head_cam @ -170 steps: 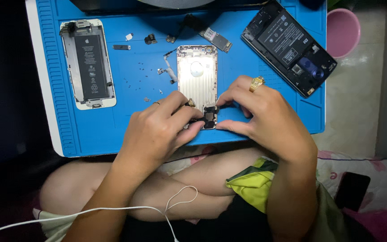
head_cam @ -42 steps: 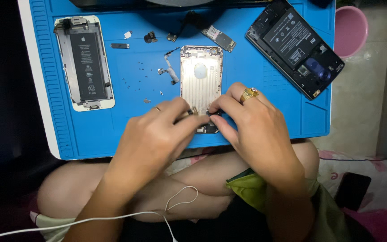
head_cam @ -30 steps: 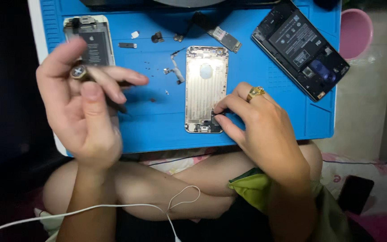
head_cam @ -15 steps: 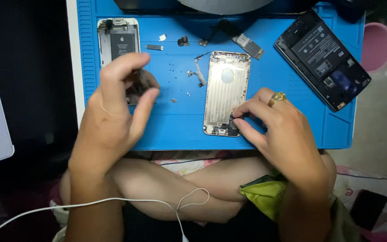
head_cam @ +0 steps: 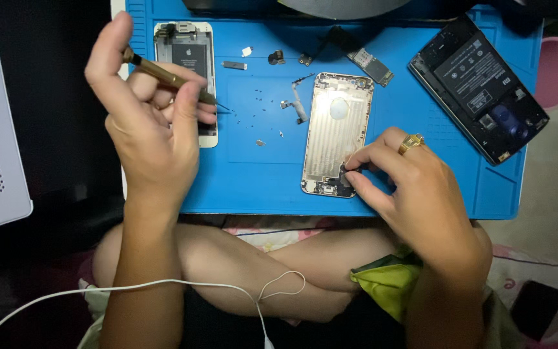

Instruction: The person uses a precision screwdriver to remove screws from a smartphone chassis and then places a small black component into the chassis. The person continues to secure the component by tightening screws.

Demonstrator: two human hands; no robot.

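Left hand (head_cam: 140,123) raised above the left edge of the blue rubber work mat (head_cam: 253,174); its grip is closed around a slim brass-coloured screwdriver (head_cam: 169,76), held slanted, tip pointing right toward a scatter of tiny dark screws (head_cam: 250,119) on the mat. Behind the hand lies a white phone body with exposed black battery (head_cam: 192,58). Right hand (head_cam: 414,187), gold ring on one finger, rests at the lower end of the gold metal phone back shell (head_cam: 337,139), which lies flat mid-mat; its grip pinches a small dark component (head_cam: 345,176) at the shell's bottom right. A black opened phone (head_cam: 476,87) lies at the mat's upper right, well apart.
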